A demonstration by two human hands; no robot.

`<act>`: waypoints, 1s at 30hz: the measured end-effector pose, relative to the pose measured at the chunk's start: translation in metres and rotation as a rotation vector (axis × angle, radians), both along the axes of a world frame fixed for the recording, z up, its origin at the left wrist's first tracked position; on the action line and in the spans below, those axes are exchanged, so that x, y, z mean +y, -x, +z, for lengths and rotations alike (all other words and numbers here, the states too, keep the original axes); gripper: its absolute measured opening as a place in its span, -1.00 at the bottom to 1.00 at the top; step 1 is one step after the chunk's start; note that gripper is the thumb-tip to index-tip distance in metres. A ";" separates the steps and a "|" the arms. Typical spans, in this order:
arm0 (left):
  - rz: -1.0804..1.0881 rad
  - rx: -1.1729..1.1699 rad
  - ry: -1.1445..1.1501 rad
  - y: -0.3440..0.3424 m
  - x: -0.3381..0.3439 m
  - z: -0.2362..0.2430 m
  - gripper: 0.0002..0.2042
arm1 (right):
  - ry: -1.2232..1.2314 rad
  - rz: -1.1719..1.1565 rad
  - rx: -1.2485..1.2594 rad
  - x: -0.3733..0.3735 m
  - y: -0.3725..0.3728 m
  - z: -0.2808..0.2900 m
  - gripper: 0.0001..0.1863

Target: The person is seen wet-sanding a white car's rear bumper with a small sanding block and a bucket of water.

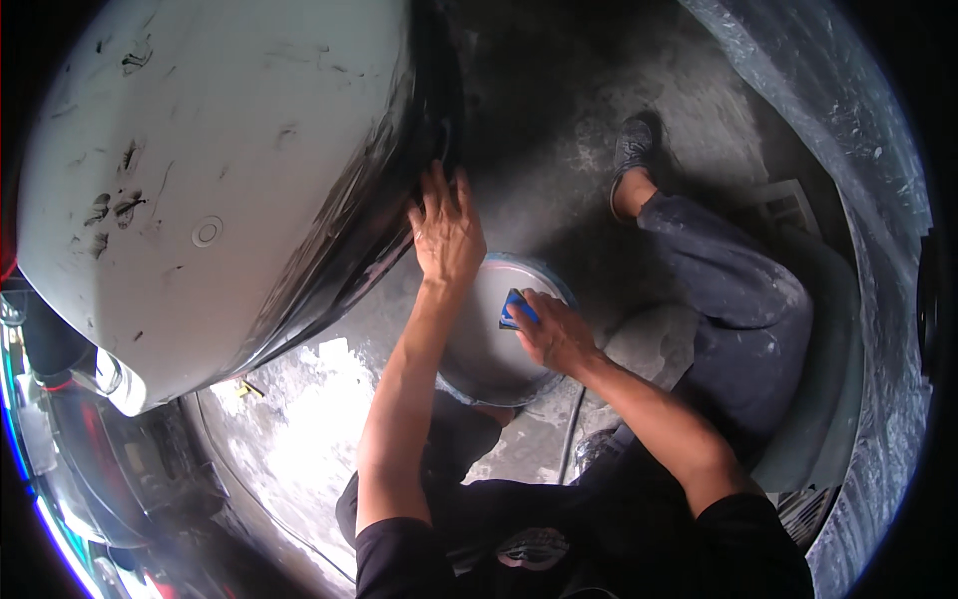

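There are two hands, namely one left hand [447,228] and one right hand [554,329]. I count one block [520,309], which is blue, and one bucket [554,278]. The large panel [289,110] is also one, and it carries one ring [208,232]. The dark smears [128,208] on it are more than five, but their exact number I cannot tell. Of sleeves there are two, one at the left [394,559] and one at the right [753,539]. Shoes are two, one whole [636,142] and one partly hidden [596,446]. On the floor lies one yellow thing [248,389]. I see one plastic sheet [883,260].
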State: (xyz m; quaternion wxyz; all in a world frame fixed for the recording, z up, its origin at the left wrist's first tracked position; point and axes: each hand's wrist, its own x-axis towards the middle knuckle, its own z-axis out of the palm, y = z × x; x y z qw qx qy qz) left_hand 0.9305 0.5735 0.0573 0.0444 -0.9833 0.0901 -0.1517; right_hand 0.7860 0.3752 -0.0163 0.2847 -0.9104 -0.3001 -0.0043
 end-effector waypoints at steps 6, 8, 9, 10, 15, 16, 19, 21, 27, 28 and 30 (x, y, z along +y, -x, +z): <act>0.016 -0.028 -0.001 -0.003 0.002 0.010 -0.37 | -0.097 0.033 -0.005 0.001 0.000 0.008 -0.37; -0.013 -0.030 0.007 0.012 0.007 0.009 -0.40 | -0.255 0.000 0.036 -0.002 -0.005 0.019 -0.43; -0.068 -0.004 0.098 0.027 0.012 0.006 -0.43 | -0.413 -0.034 0.070 -0.002 -0.013 0.026 -0.49; -0.124 0.021 0.189 0.041 0.018 0.002 -0.45 | -0.468 -0.091 0.064 -0.002 -0.027 0.035 -0.50; 0.088 0.167 0.313 0.109 0.067 -0.046 -0.51 | -0.524 -0.211 -0.163 0.040 -0.142 0.082 -0.51; 0.171 0.216 0.318 0.118 0.074 -0.057 -0.52 | -0.499 -0.220 -0.185 0.050 -0.164 0.085 -0.53; 0.221 0.281 0.495 0.124 0.071 -0.072 -0.51 | -0.399 -0.106 -0.302 0.056 -0.217 0.086 -0.57; 0.230 0.274 0.553 0.123 0.074 -0.073 -0.51 | -0.356 -0.080 -0.283 0.064 -0.228 0.090 -0.59; 0.360 0.370 0.515 0.120 0.068 -0.060 -0.57 | -0.315 0.058 -0.384 0.090 -0.204 0.064 -0.58; 0.357 0.360 0.516 0.122 0.066 -0.059 -0.57 | -0.263 0.096 -0.356 0.086 -0.206 0.063 -0.58; 0.350 0.355 0.523 0.121 0.063 -0.061 -0.58 | -0.250 0.111 -0.383 0.084 -0.208 0.061 -0.56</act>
